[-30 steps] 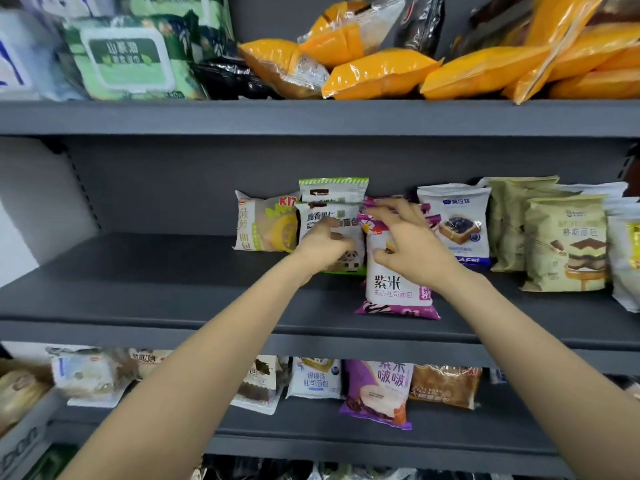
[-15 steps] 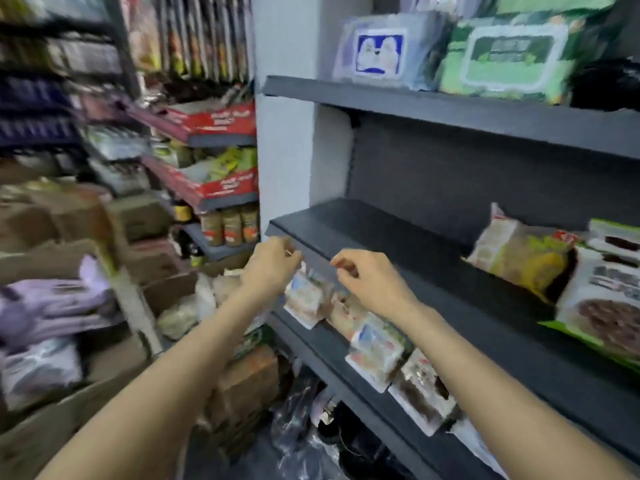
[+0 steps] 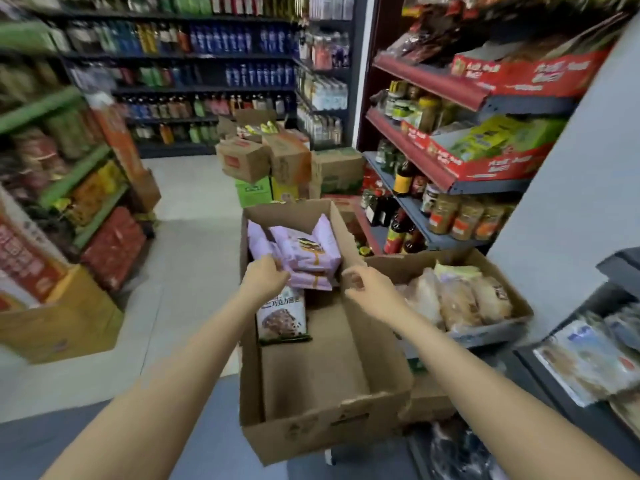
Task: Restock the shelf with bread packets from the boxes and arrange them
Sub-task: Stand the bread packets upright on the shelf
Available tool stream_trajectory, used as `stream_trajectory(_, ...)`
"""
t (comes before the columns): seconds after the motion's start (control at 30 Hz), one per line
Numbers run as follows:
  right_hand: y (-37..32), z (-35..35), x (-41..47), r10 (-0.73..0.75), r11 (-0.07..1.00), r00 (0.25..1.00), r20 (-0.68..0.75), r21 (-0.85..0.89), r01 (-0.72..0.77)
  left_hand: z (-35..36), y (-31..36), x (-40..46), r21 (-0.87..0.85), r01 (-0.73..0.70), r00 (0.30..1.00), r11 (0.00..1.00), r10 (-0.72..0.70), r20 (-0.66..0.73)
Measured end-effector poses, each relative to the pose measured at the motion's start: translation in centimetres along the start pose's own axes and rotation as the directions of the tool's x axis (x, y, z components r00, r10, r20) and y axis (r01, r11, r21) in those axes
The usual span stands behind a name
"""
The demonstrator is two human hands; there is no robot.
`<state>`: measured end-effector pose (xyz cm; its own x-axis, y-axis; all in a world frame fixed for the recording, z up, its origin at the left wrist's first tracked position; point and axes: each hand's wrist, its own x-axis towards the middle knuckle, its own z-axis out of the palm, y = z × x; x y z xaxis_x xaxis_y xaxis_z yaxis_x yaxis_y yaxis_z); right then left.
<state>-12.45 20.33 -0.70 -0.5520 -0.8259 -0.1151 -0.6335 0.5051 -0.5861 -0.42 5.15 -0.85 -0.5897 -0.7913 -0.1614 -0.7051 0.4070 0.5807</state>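
Head view now looks down into an open cardboard box (image 3: 311, 393) on the floor, where a second ago it faced the grey shelf with both hands settling a purple-labelled packet upright. That packet is left behind; the person has turned for more stock. The left hand (image 3: 265, 277) reaches to the pink bread packets (image 3: 304, 258) stacked at the far end of the box, fingers curled at the edge of the lowest ones, though motion blur hides whether they have closed on a packet or only touch it. A brown-printed packet (image 3: 281, 317) lies just below that hand. The right hand (image 3: 363, 289) hovers over the box's right wall, fingers loosely curled, holding nothing. A second box (image 3: 512, 289) beside it holds pale loaves. The shelf edge (image 3: 616, 268) shows at the right, so a fresh pick-up is probably starting.
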Motion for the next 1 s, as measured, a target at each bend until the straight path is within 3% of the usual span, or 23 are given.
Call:
stream_trajectory(0.2,-0.3,4.0,8.9,0.174,0.984,0.985,-0.009,0.037,-0.174,-1.1,-1.3,7.1,-0.065,0.1,0.994,0.993,-0.097,0.04)
stream_trajectory(0.33,0.3,5.7,14.4,0.281,0.934,0.957,0.077,0.208,-0.291,-0.1,-1.6,11.2,-0.058,0.186,0.981,0.981,-0.182,0.074)
stream_trajectory(0.47,0.7,7.1,20.1,0.368,0.876,0.921,0.131,0.282,-0.391,0.1,-1.8,15.1,0.086,0.19,0.975,0.978,-0.198,0.097)
stream_trajectory(0.63,1.3,9.5,25.4,0.493,0.845,0.862,0.121,0.168,-0.507,1.5,-2.4,19.8,0.283,0.235,0.954,0.93,-0.276,0.116)
stream_trajectory(0.73,1.8,10.4,26.4,0.48,0.871,0.873,0.084,0.073,-0.486,2.4,-2.5,20.9,0.321,0.283,0.939,0.904,-0.33,0.102)
stream_trajectory(0.9,3.6,10.1,26.4,0.398,0.913,0.897,0.194,0.018,-0.409,3.8,-3.8,22.0,0.267,0.311,0.932,0.912,-0.348,0.103)
stream_trajectory(1.0,3.3,9.5,26.0,0.387,0.903,0.888,0.248,0.091,-0.419,3.1,-3.4,21.4,0.205,0.34,0.935,0.918,-0.354,0.034)
